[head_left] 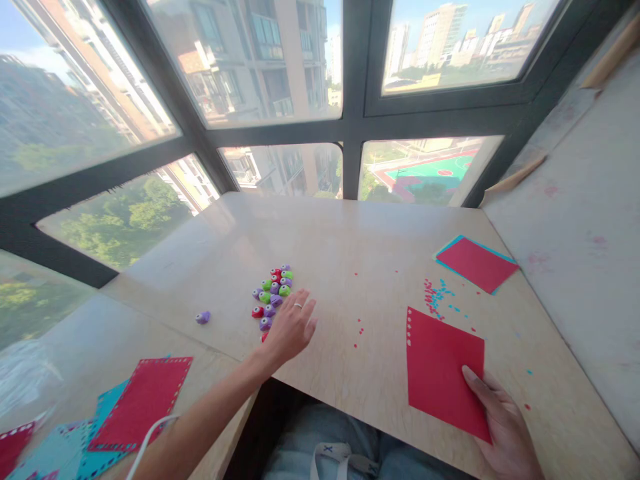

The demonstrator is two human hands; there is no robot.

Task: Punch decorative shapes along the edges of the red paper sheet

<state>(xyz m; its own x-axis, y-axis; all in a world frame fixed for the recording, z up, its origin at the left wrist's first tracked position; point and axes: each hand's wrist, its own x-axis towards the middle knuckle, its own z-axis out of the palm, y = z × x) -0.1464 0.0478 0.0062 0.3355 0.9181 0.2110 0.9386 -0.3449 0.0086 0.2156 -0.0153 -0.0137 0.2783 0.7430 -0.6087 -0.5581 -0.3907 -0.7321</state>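
My right hand (505, 413) grips a red sheet of paper (445, 373) at its right edge, thumb on top. A short row of small punched holes runs down the sheet's upper left edge. My left hand (293, 323), with a ring on one finger, reaches to a cluster of small craft punches (275, 289) in purple, green and red. Its fingers are stretched out and apart at the cluster's right side, covering some of the punches. Whether the fingertips touch one is hard to tell. A single purple punch (203, 318) lies apart to the left.
Red and blue sheets (477, 265) are stacked at the right by the wall. Tiny red and blue paper cut-outs (437, 298) lie scattered near them. Punched red (145, 400) and blue sheets overlap at the lower left, beside clear plastic (27, 377). Windows border the wooden tabletop (320, 233).
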